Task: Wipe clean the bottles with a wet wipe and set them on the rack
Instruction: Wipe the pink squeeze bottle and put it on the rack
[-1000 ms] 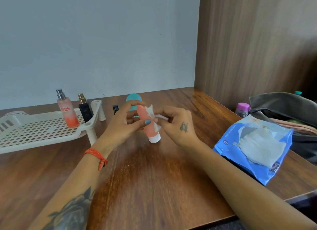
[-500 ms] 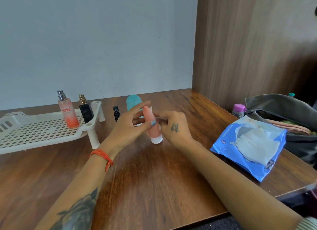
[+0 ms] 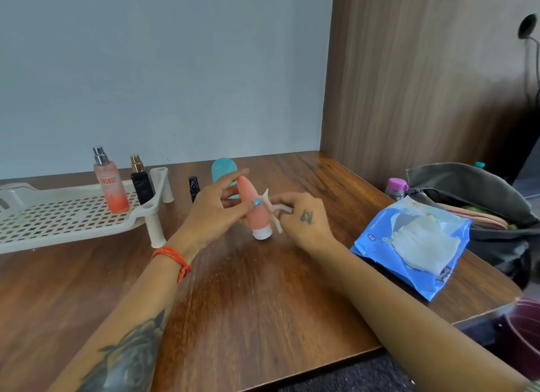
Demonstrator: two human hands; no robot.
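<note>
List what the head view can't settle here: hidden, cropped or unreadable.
- Teal tube: lower part hidden behind the left hand.
- Wet wipe: mostly bunched inside the right hand.
- Rack: left end cut off by the frame edge.
- Bag: contents mostly hidden inside.
- Black bottle: label too small to read.

Soft daylight, perhaps leftward, edges warped

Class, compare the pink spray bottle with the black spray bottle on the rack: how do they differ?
The pink spray bottle is taller and see-through, with a silver nozzle and red lettering. The black spray bottle is shorter and opaque, with a gold nozzle. Both stand upright, side by side, at the right end of the white rack.
</note>
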